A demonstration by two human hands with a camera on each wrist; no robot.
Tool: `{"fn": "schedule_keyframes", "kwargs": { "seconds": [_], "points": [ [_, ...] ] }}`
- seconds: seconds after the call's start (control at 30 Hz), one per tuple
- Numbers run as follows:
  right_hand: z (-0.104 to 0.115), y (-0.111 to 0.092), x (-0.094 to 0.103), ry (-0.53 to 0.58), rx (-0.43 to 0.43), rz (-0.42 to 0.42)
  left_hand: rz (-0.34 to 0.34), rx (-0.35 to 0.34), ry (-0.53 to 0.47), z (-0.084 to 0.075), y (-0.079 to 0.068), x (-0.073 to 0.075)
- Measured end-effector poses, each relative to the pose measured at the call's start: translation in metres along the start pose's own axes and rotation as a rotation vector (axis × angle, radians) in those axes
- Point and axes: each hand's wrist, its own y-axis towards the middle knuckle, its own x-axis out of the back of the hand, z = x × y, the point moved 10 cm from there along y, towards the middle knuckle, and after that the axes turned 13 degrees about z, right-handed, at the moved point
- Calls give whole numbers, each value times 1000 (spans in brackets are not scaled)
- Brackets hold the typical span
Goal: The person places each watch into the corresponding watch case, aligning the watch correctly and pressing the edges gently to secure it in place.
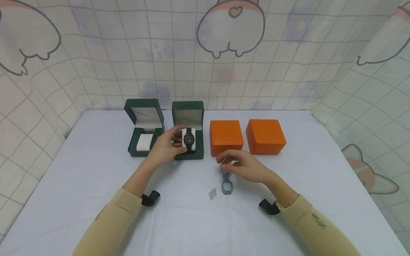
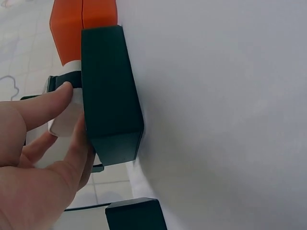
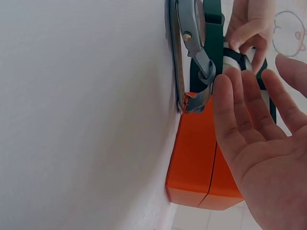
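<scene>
A black wristwatch [image 1: 189,138] sits wrapped round a white cushion [image 2: 68,120] in the right-hand green box [image 1: 199,142], whose lid stands up. My left hand [image 1: 166,145] grips the watch and cushion, the thumb against the dark strap in the left wrist view. A grey watch [image 1: 227,186] with a squarish face lies on the table, its strap looped in the right wrist view. Just over the strap's far end hovers my right hand [image 1: 245,165], its fingers loosely extended and holding nothing.
Left of that box stands another open green box [image 1: 137,142] with a white cushion [image 1: 145,142]. Two closed orange boxes [image 1: 225,133] stand to the right. A small grey scrap [image 1: 213,193] lies beside the grey watch. A patterned curtain [image 1: 179,53] hangs behind the white table [image 1: 192,227].
</scene>
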Motion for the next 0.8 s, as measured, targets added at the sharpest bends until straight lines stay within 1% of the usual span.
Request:
{"fn": "schedule_keyframes", "kwargs": {
  "seconds": [0.2, 0.37, 0.63, 0.8],
  "points": [
    [-1, 1, -3, 3, -14, 17, 19, -5, 60, 0, -1, -1],
    [-2, 3, -4, -7, -13, 26, 27, -2, 83, 1, 2, -2],
    [1, 4, -3, -15, -17, 33, 15, -3, 205, -3, 2, -3],
    [1, 3, -3, -11, -22, 37, 23, 15, 223, -1, 4, -6]
  ]
}}
